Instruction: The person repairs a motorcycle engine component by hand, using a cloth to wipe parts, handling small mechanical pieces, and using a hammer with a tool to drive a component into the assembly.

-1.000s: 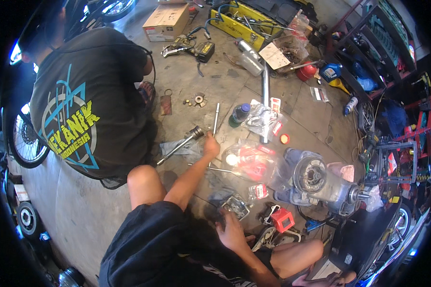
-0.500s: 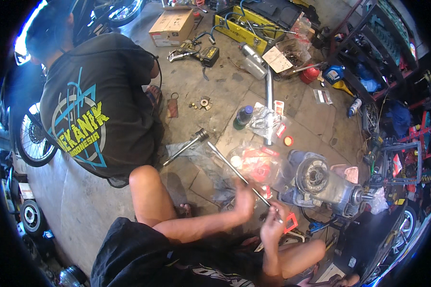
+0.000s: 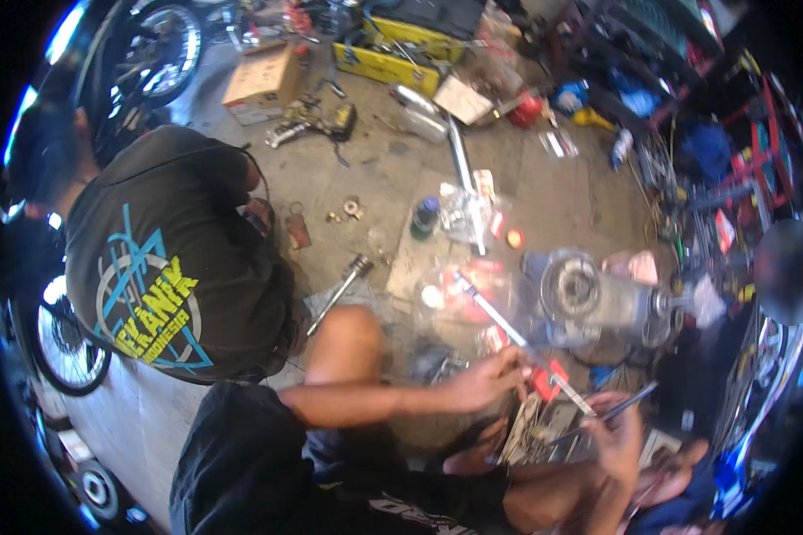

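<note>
A long silver metal rod (image 3: 491,308) slants across in front of me, its far end over clear plastic bags. My left hand (image 3: 486,382) has its fingers closed around the rod's middle. Near the rod's lower end my right hand (image 3: 617,428) is closed on it. A thin dark bar (image 3: 635,399) crosses the rod there; I cannot tell whether the two are joined. Beyond the hands sits a grey metal housing (image 3: 575,290) with a round opening. Another metal rod with a dark head (image 3: 339,292) lies on the floor by my left knee.
A person in a dark shirt (image 3: 169,259) squats at the left. Farther off are a yellow toolbox (image 3: 388,64), a cardboard box (image 3: 260,85), a yellow-and-black tool (image 3: 330,122), a steel tube (image 3: 460,156) and a dark bottle (image 3: 426,217). Cluttered metal racks (image 3: 749,178) line the right.
Both hands and the rod have moved right, and the hands are farther apart along it. The dark crossing bar now shows at my right hand. The view has shifted, and my left knee has moved right.
</note>
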A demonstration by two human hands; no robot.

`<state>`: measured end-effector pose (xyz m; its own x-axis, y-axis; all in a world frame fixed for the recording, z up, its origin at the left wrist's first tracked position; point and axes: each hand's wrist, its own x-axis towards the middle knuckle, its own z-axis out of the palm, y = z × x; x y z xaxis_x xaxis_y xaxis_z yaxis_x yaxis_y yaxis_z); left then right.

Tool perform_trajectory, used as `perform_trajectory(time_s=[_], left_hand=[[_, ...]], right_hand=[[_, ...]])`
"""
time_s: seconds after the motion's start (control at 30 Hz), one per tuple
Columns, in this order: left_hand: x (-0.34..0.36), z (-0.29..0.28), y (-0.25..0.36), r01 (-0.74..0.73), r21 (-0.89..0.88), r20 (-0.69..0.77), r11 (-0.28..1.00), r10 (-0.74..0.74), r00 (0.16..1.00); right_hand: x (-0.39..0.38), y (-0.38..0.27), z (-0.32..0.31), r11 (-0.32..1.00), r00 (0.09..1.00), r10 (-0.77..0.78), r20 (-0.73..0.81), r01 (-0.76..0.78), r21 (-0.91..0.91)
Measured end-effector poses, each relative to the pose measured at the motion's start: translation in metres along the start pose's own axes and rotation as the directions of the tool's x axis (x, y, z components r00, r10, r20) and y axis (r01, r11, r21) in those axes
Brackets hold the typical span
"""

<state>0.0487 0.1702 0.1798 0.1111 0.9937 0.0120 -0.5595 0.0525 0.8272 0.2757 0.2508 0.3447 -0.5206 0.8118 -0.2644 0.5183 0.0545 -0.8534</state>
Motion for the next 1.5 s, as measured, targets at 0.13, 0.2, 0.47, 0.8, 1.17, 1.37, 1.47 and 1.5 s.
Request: perform_trajectory(time_s=[0.13,0.2,0.47,0.8,1.17,1.37,1.47,1.5], left_hand=[[0.025,-0.043,0.050,-0.182,0.542,0.240,0.821,0.057,0.969],[0.038,-0.065,0.038,-0.150,0.517,0.117,0.843,0.104,0.988],[0.035,-0.108,-0.138,-0.351,0.775,0.450,0.525,-0.070,0.890],[-0.005,-0.117,-0.218,-0.609,0.744,0.651,0.274,-0.095,0.753],[-0.009,-0.107,-0.217,-0.573,0.791,0.607,0.215,-0.157,0.779],[-0.011,-0.111,-0.217,-0.607,0.780,0.622,0.153,-0.078,0.779],[-0.010,-0.108,-0.215,-0.599,0.774,0.629,0.206,-0.143,0.764],[-0.010,-0.104,-0.216,-0.634,0.760,0.649,0.140,-0.151,0.745]], right_hand=[[-0.034,-0.009,-0.026,0.984,0.910,-0.156,-0.385,0.109,-0.140],[-0.033,-0.006,-0.017,0.932,0.854,-0.229,-0.467,0.054,-0.359],[-0.075,0.055,0.030,0.847,0.774,-0.148,-0.615,-0.222,-0.483],[-0.076,0.105,0.079,0.745,0.773,-0.288,-0.565,-0.189,-0.639],[-0.074,0.143,0.087,0.744,0.744,-0.394,-0.539,-0.086,-0.662],[-0.076,0.155,0.085,0.763,0.756,-0.358,-0.548,-0.101,-0.638],[-0.084,0.173,0.079,0.723,0.762,-0.410,-0.501,-0.064,-0.688],[-0.087,0.180,0.077,0.716,0.772,-0.391,-0.501,-0.088,-0.693]])
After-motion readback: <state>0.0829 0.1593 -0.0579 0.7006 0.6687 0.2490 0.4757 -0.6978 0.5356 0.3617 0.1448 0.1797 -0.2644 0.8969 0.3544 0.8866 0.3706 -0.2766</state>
